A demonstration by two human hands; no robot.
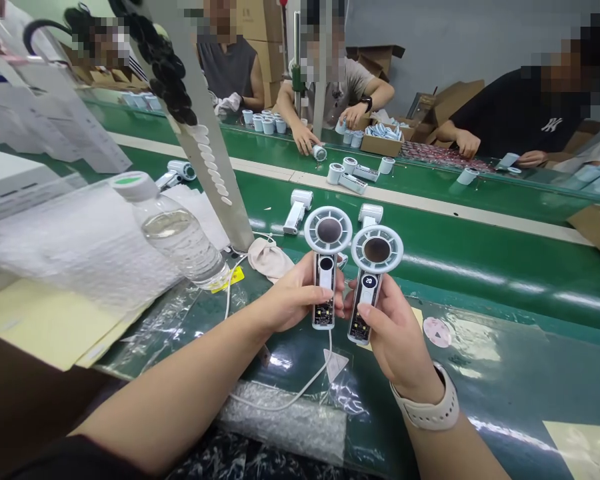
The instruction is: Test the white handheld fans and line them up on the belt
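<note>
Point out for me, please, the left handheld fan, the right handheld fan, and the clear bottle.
Left handheld fan (pixel 326 265): head view, on the round dark display of its handle.
Right handheld fan (pixel 369 282): head view, on its lit display.
Clear bottle (pixel 181 237): head view, on the middle of its body.

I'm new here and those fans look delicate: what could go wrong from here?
The cable at the foot of the left hand's fan loops over the bench toward the left forearm, so it might snag and tug the fan. The right hand holds another fan close by, so the two rings might knock together. Boards show in both handles near the thumbs, so a slip might press on parts there.
</note>
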